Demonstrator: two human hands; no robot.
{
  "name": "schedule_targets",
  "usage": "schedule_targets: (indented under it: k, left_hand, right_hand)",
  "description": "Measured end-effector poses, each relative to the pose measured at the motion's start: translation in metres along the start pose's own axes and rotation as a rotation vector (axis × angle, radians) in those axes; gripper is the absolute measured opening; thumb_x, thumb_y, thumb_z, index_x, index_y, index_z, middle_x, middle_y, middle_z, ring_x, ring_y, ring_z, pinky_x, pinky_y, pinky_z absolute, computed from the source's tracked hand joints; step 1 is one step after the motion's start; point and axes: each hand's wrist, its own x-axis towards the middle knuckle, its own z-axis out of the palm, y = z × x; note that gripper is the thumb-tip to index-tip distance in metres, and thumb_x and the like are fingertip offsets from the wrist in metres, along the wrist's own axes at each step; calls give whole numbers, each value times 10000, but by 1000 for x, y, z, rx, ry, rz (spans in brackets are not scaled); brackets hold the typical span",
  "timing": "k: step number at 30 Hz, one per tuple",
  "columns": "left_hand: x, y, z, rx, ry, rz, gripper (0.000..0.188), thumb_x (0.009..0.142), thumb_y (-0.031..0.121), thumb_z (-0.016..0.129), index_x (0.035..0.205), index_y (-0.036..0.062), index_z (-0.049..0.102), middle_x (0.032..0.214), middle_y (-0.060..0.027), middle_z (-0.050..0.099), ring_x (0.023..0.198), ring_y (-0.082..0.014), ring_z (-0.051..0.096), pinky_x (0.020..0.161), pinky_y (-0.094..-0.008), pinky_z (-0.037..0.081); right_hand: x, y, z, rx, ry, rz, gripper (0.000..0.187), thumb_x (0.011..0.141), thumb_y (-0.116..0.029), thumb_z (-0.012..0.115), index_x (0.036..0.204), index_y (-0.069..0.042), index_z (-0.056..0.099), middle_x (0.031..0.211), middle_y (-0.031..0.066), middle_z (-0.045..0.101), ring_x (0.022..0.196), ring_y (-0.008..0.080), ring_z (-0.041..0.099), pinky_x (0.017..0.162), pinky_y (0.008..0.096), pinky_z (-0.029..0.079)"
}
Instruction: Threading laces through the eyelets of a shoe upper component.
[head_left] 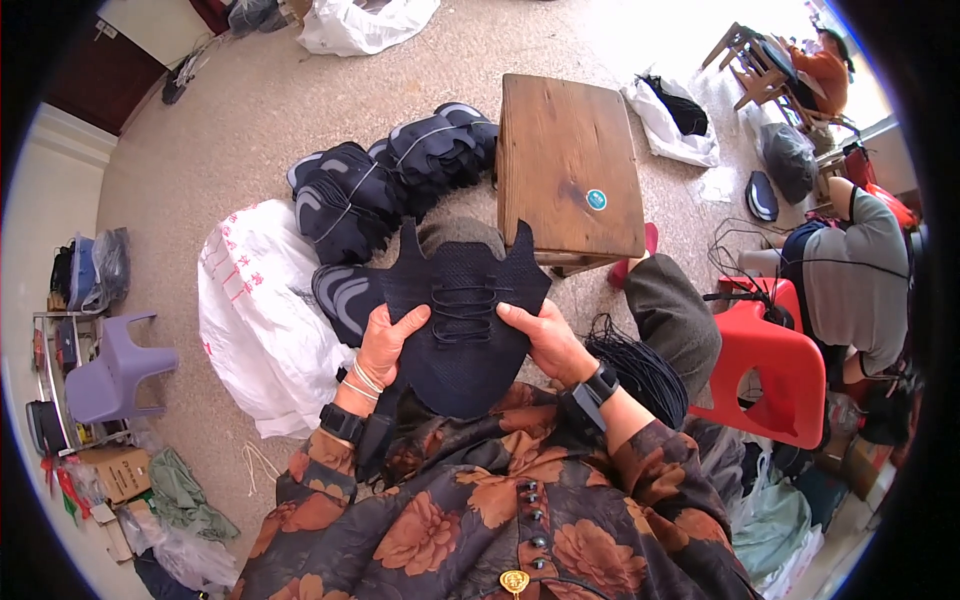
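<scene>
A dark navy shoe upper (pixel 465 375) lies spread out flat over my lap, its black lace zigzagging across the middle. My left hand (pixel 385 340) grips its left side, thumb on top beside the lacing. On the opposite side my right hand (pixel 550 340) pinches the edge the same way, with the thumb pointing inward. The fingers under the upper are hidden. Close to my left hand, another upper with grey curved marks (pixel 345 298) shows from beneath the held one. A bundle of black laces (pixel 640 368) hangs by my right leg.
String-tied bundles of shoe uppers (pixel 345 205) lie ahead on the floor, beside a wooden stool (pixel 570 150). A white sack (pixel 260 310) is at my left, a purple stool (pixel 115 368) farther out. At right stands a red chair (pixel 770 375) near a person in grey (pixel 855 285).
</scene>
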Motion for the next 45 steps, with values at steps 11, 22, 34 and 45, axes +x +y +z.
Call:
schedule_targets:
  k: [11, 22, 34, 45]
  left_hand:
    - [-8, 14, 15, 239, 49, 149, 299, 870, 132, 819, 1129, 43, 702, 1060, 4, 713, 910, -96, 646, 841, -257, 526]
    - [0, -2, 0, -123, -11, -52, 336, 907, 78, 755, 1232, 52, 674, 1186, -32, 705, 1057, -160, 660, 933, -312, 522]
    - [-12, -15, -23, 212, 129, 82, 348, 835, 246, 870, 737, 137, 554, 735, 121, 501, 670, -26, 444, 613, -207, 414]
    - [-23, -2, 2, 168, -2, 53, 228, 884, 144, 807, 1047, 18, 710, 982, -29, 722, 860, -110, 665, 769, -265, 554]
  right_hand:
    - [-3, -4, 9, 23, 29, -16, 393, 908, -130, 773, 1261, -39, 627, 1165, 39, 686, 1043, 150, 648, 959, 313, 516]
    - [2, 0, 13, 27, 56, 10, 379, 921, -98, 728, 1271, -16, 606, 1161, 49, 674, 1024, 154, 645, 932, 310, 523]
    - [-7, 3, 9, 3, 9, -27, 389, 913, -176, 772, 1246, -23, 640, 1160, 42, 686, 1043, 149, 629, 958, 325, 494]
    - [-10, 8, 6, -198, 8, -15, 336, 943, -158, 731, 1241, -25, 649, 1174, 41, 693, 1041, 141, 632, 946, 318, 501]
